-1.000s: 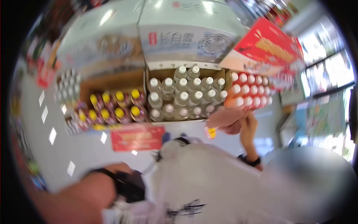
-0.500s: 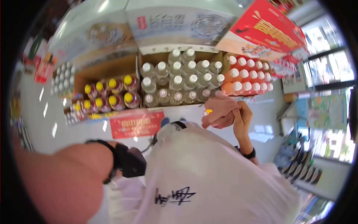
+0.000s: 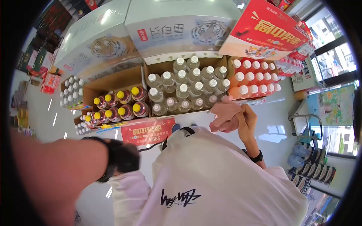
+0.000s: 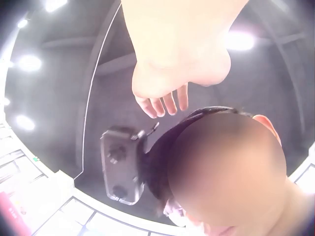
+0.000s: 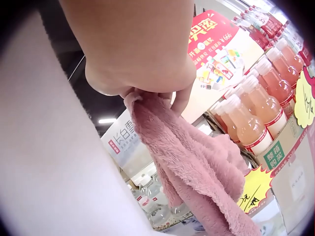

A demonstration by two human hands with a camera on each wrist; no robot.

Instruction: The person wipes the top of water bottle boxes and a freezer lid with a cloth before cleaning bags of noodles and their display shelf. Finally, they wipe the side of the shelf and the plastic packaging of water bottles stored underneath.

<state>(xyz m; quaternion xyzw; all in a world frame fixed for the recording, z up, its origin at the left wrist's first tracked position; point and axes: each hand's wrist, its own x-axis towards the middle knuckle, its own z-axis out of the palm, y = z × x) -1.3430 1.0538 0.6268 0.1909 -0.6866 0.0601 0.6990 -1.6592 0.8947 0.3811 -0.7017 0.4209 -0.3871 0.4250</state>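
In the head view my right hand [image 3: 247, 119] grips a fluffy pink cloth [image 3: 226, 116] by its edge, in front of the crates of bottles. The right wrist view has the cloth [image 5: 192, 157] hanging down in folds from the pinching fingers [image 5: 182, 100]. Close behind it are bottles of orange-pink drink [image 3: 244, 91] with white caps and clear bottles [image 3: 183, 90]. My left hand [image 4: 179, 73] is raised beside the head in the left wrist view, its fingers loosely extended and holding nothing. From the head camera only the left forearm and its wrist strap show.
Yellow-capped bottles [image 3: 124, 111] fill a carton at the left. Large white boxes [image 3: 169, 34] with tiger pictures stand behind, and a red promotional sign [image 3: 275, 32] leans at the right. A red placard [image 3: 147, 133] hangs at the front, above the shiny floor [image 3: 271, 132].
The bottles came into sharper focus and shifted in the head view as the head moved. The pink cloth is bunched up more in my right hand. My left arm stays raised.
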